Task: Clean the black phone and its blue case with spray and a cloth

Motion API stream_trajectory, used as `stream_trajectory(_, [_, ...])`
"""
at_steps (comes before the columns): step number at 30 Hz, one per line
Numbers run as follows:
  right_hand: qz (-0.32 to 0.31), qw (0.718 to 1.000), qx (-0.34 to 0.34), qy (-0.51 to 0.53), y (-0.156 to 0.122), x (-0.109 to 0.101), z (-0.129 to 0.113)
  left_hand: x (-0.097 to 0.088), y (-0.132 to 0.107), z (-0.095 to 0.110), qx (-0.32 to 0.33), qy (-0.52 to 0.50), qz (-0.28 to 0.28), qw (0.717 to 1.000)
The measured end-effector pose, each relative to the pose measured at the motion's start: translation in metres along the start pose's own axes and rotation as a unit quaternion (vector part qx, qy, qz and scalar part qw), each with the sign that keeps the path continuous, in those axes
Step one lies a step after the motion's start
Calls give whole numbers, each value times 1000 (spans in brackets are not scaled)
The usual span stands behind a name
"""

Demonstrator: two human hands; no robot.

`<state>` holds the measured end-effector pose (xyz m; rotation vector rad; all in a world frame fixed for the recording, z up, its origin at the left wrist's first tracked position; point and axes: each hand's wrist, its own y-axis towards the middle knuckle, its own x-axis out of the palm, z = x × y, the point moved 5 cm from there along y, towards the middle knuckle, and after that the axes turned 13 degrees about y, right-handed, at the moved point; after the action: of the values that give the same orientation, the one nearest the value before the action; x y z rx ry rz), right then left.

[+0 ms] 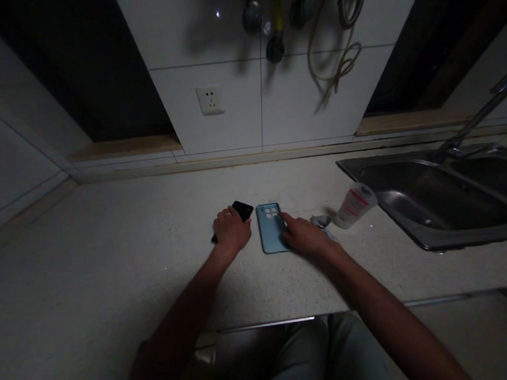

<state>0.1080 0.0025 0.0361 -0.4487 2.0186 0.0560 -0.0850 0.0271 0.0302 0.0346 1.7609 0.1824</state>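
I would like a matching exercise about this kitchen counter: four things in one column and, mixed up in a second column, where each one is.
Things:
1. black phone
2. blue phone case
3. white tube
4. wall socket

Places:
A. lying on its side beside the sink
B. on the white wall tile above the counter
C. under the left hand
D. touched by the right hand

Pairs: 1-C, 2-D, 3-A, 4-B
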Motion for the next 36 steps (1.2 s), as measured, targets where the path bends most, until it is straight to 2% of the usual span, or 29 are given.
stream_trajectory(7, [-15,1000,-7,2,-2,0,1,-7,-1,-7,12,1,-13,1000])
stream_trajectory(14, [-36,999,-33,1,-5,1,1,-3,1,-13,3,-5,-26,1000])
stream_trajectory(19, [-36,999,-39,-2,-7,0,-2,-2,2,-17,-11,-32,-60,998])
stream_trajectory(24, [-51,998,-42,8,-9,0,-5,-4,1,-27,-20,-42,-136,990])
stream_trajectory(26, [-53,997,-59,21,-9,-1,-7,-7,1,-30,-19,-39,-150,988])
stream_trajectory(28, [-17,996,-72,44,-8,-7,-8,-11,1,-32,-21,-32,-140,989])
stream_trajectory(29, [22,996,-66,55,-7,-13,-6,-14,1,-32,-23,-27,-124,992])
stream_trajectory(31, [135,988,-29,67,-7,-28,2,-19,2,-32,-23,-14,-81,996])
stream_trajectory(33, [249,967,24,57,-11,-44,12,-23,2,-29,-17,-6,-38,999])
stream_trajectory(34, [284,956,49,46,-13,-50,16,-24,2,-26,-11,-4,-22,1000])
stream_trajectory(36, [292,951,100,17,-17,-55,23,-24,1,-18,15,-7,1,1000])
